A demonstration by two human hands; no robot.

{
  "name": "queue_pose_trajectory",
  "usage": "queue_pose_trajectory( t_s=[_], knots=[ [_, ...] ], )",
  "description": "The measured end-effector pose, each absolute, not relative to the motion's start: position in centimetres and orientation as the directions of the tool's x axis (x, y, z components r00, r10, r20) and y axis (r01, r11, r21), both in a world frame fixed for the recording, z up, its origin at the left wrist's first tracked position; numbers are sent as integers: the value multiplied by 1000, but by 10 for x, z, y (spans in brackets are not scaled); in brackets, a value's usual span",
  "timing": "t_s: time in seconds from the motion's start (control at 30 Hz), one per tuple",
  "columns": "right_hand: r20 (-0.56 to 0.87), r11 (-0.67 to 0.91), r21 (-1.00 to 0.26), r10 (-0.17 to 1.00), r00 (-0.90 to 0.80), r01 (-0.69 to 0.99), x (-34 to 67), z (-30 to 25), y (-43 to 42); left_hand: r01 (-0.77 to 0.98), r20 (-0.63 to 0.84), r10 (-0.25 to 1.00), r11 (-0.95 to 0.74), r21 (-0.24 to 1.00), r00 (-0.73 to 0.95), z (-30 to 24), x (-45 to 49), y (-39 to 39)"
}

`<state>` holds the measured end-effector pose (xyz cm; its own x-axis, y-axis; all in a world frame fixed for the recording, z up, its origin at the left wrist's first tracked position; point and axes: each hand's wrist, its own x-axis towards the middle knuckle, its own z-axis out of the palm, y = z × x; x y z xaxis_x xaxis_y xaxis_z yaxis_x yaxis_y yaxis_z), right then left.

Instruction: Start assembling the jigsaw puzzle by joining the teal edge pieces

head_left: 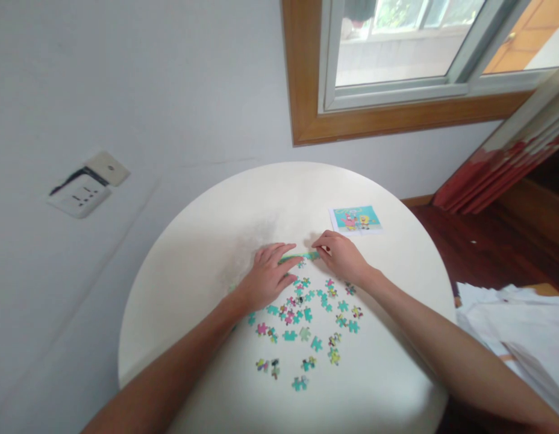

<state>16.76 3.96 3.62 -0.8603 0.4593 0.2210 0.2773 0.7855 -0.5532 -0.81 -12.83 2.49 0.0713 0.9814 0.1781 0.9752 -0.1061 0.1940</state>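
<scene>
My left hand rests on the table with its fingers apart, beside a short joined strip of green jigsaw pieces. At the strip's right end my right hand is closed in a pinch, its fingertips touching or very near a puzzle piece there. The fingers partly hide what they hold. Several loose jigsaw pieces, teal, pink and yellow, lie scattered on the table nearer to me. Beyond my right hand lies a small picture card with a pink and a yellow cartoon figure on teal.
The round white table stands close to the wall. A wall socket is at the left, a window at the back. A red-and-white curtain hangs on the right, above a pile of white papers.
</scene>
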Motion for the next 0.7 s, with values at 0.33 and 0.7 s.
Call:
queue_pose_trajectory(
  t_s=[0.33,0.7],
  knots=[
    [234,771,-578,470,-851,267,169,34,47,977,175,981,-111,181,79,21,-10,-129],
    [259,722,-632,539,-802,281,175,37,72,968,271,962,-86,236,20,28,-13,-127]
  ],
)
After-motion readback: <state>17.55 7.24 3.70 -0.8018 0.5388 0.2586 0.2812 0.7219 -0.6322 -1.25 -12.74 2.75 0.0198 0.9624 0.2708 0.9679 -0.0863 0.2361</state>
